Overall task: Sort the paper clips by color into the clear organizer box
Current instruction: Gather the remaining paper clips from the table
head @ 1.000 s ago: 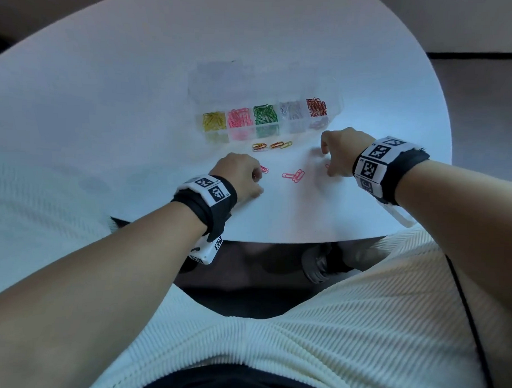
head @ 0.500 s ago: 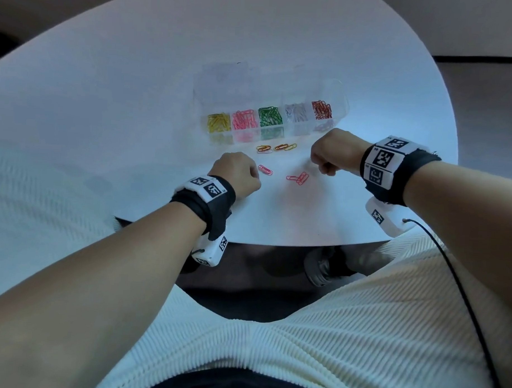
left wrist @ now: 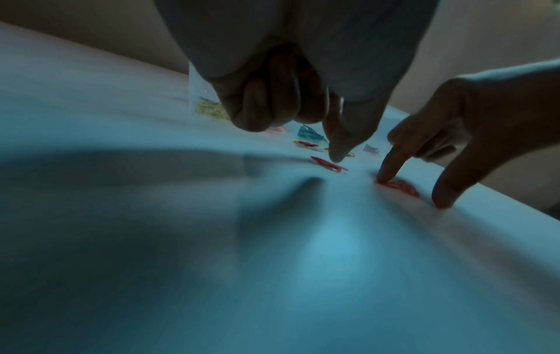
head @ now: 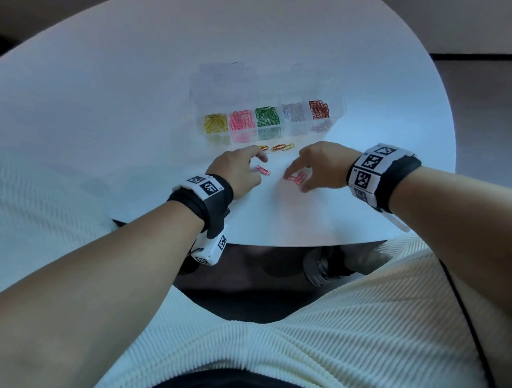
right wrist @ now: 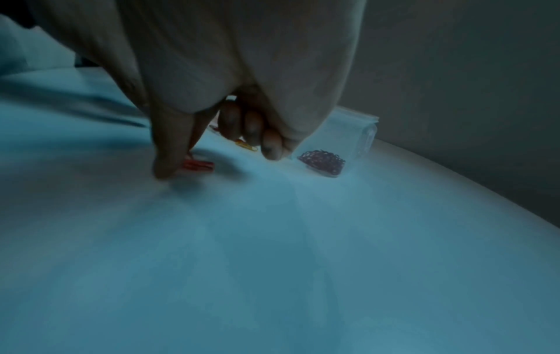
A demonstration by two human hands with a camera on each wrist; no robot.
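Observation:
The clear organizer box (head: 336,109) lies on the white table (head: 121,96), with yellow, pink, green, silver and red clips in separate compartments. In front of it lie loose orange clips (head: 283,147), one pink clip (head: 263,170) and a pink pair (head: 298,178). My left hand (head: 257,165) hovers at the single pink clip (left wrist: 328,165), index finger pointing down, other fingers curled, holding nothing I can see. My right hand (head: 296,183) straddles the pink pair (left wrist: 400,186): its index fingertip (left wrist: 383,178) touches them and the thumb stands apart.
The table's near edge (head: 276,244) runs just behind my wrists, with my lap and a shoe (head: 322,268) below. The red compartment (right wrist: 322,161) is the box's right end. An orange clip (right wrist: 247,145) lies past my right fingers.
My right hand has moved left from the table's right part and opened from a fist over the pink pair. My left hand has shifted forward, extending its index finger by the single pink clip.

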